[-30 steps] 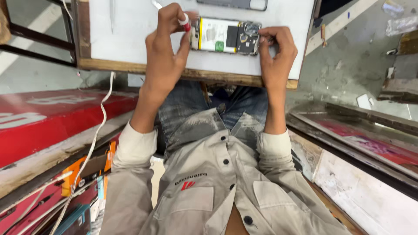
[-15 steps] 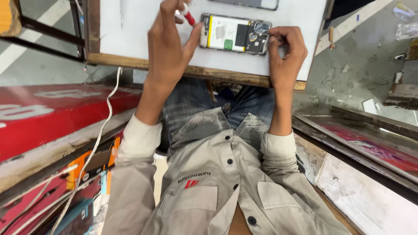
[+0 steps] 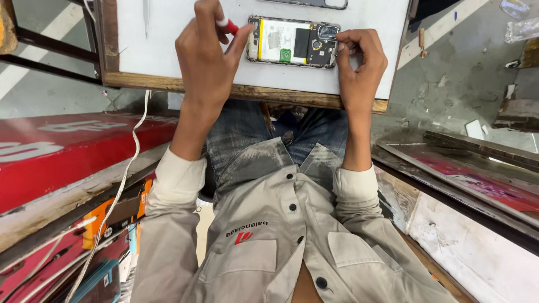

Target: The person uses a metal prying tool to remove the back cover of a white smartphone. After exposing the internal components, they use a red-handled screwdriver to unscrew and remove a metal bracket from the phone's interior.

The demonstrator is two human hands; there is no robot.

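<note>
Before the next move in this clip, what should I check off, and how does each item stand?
1. Opened phone lies flat on the white board: ok.
2. Right hand steadies the phone's camera end, fingers on its edge: ok.
3. Left hand has a closed grip on the red-handled tool: ok.
4. Tool tip sits where it should: cannot tell, the left hand hides it.
5. Board sits steady across the jeans: cannot tell, only its wooden front edge shows.
6. Small loose parts are kept clear of the board's edge: cannot tell, too small to make out.
</note>
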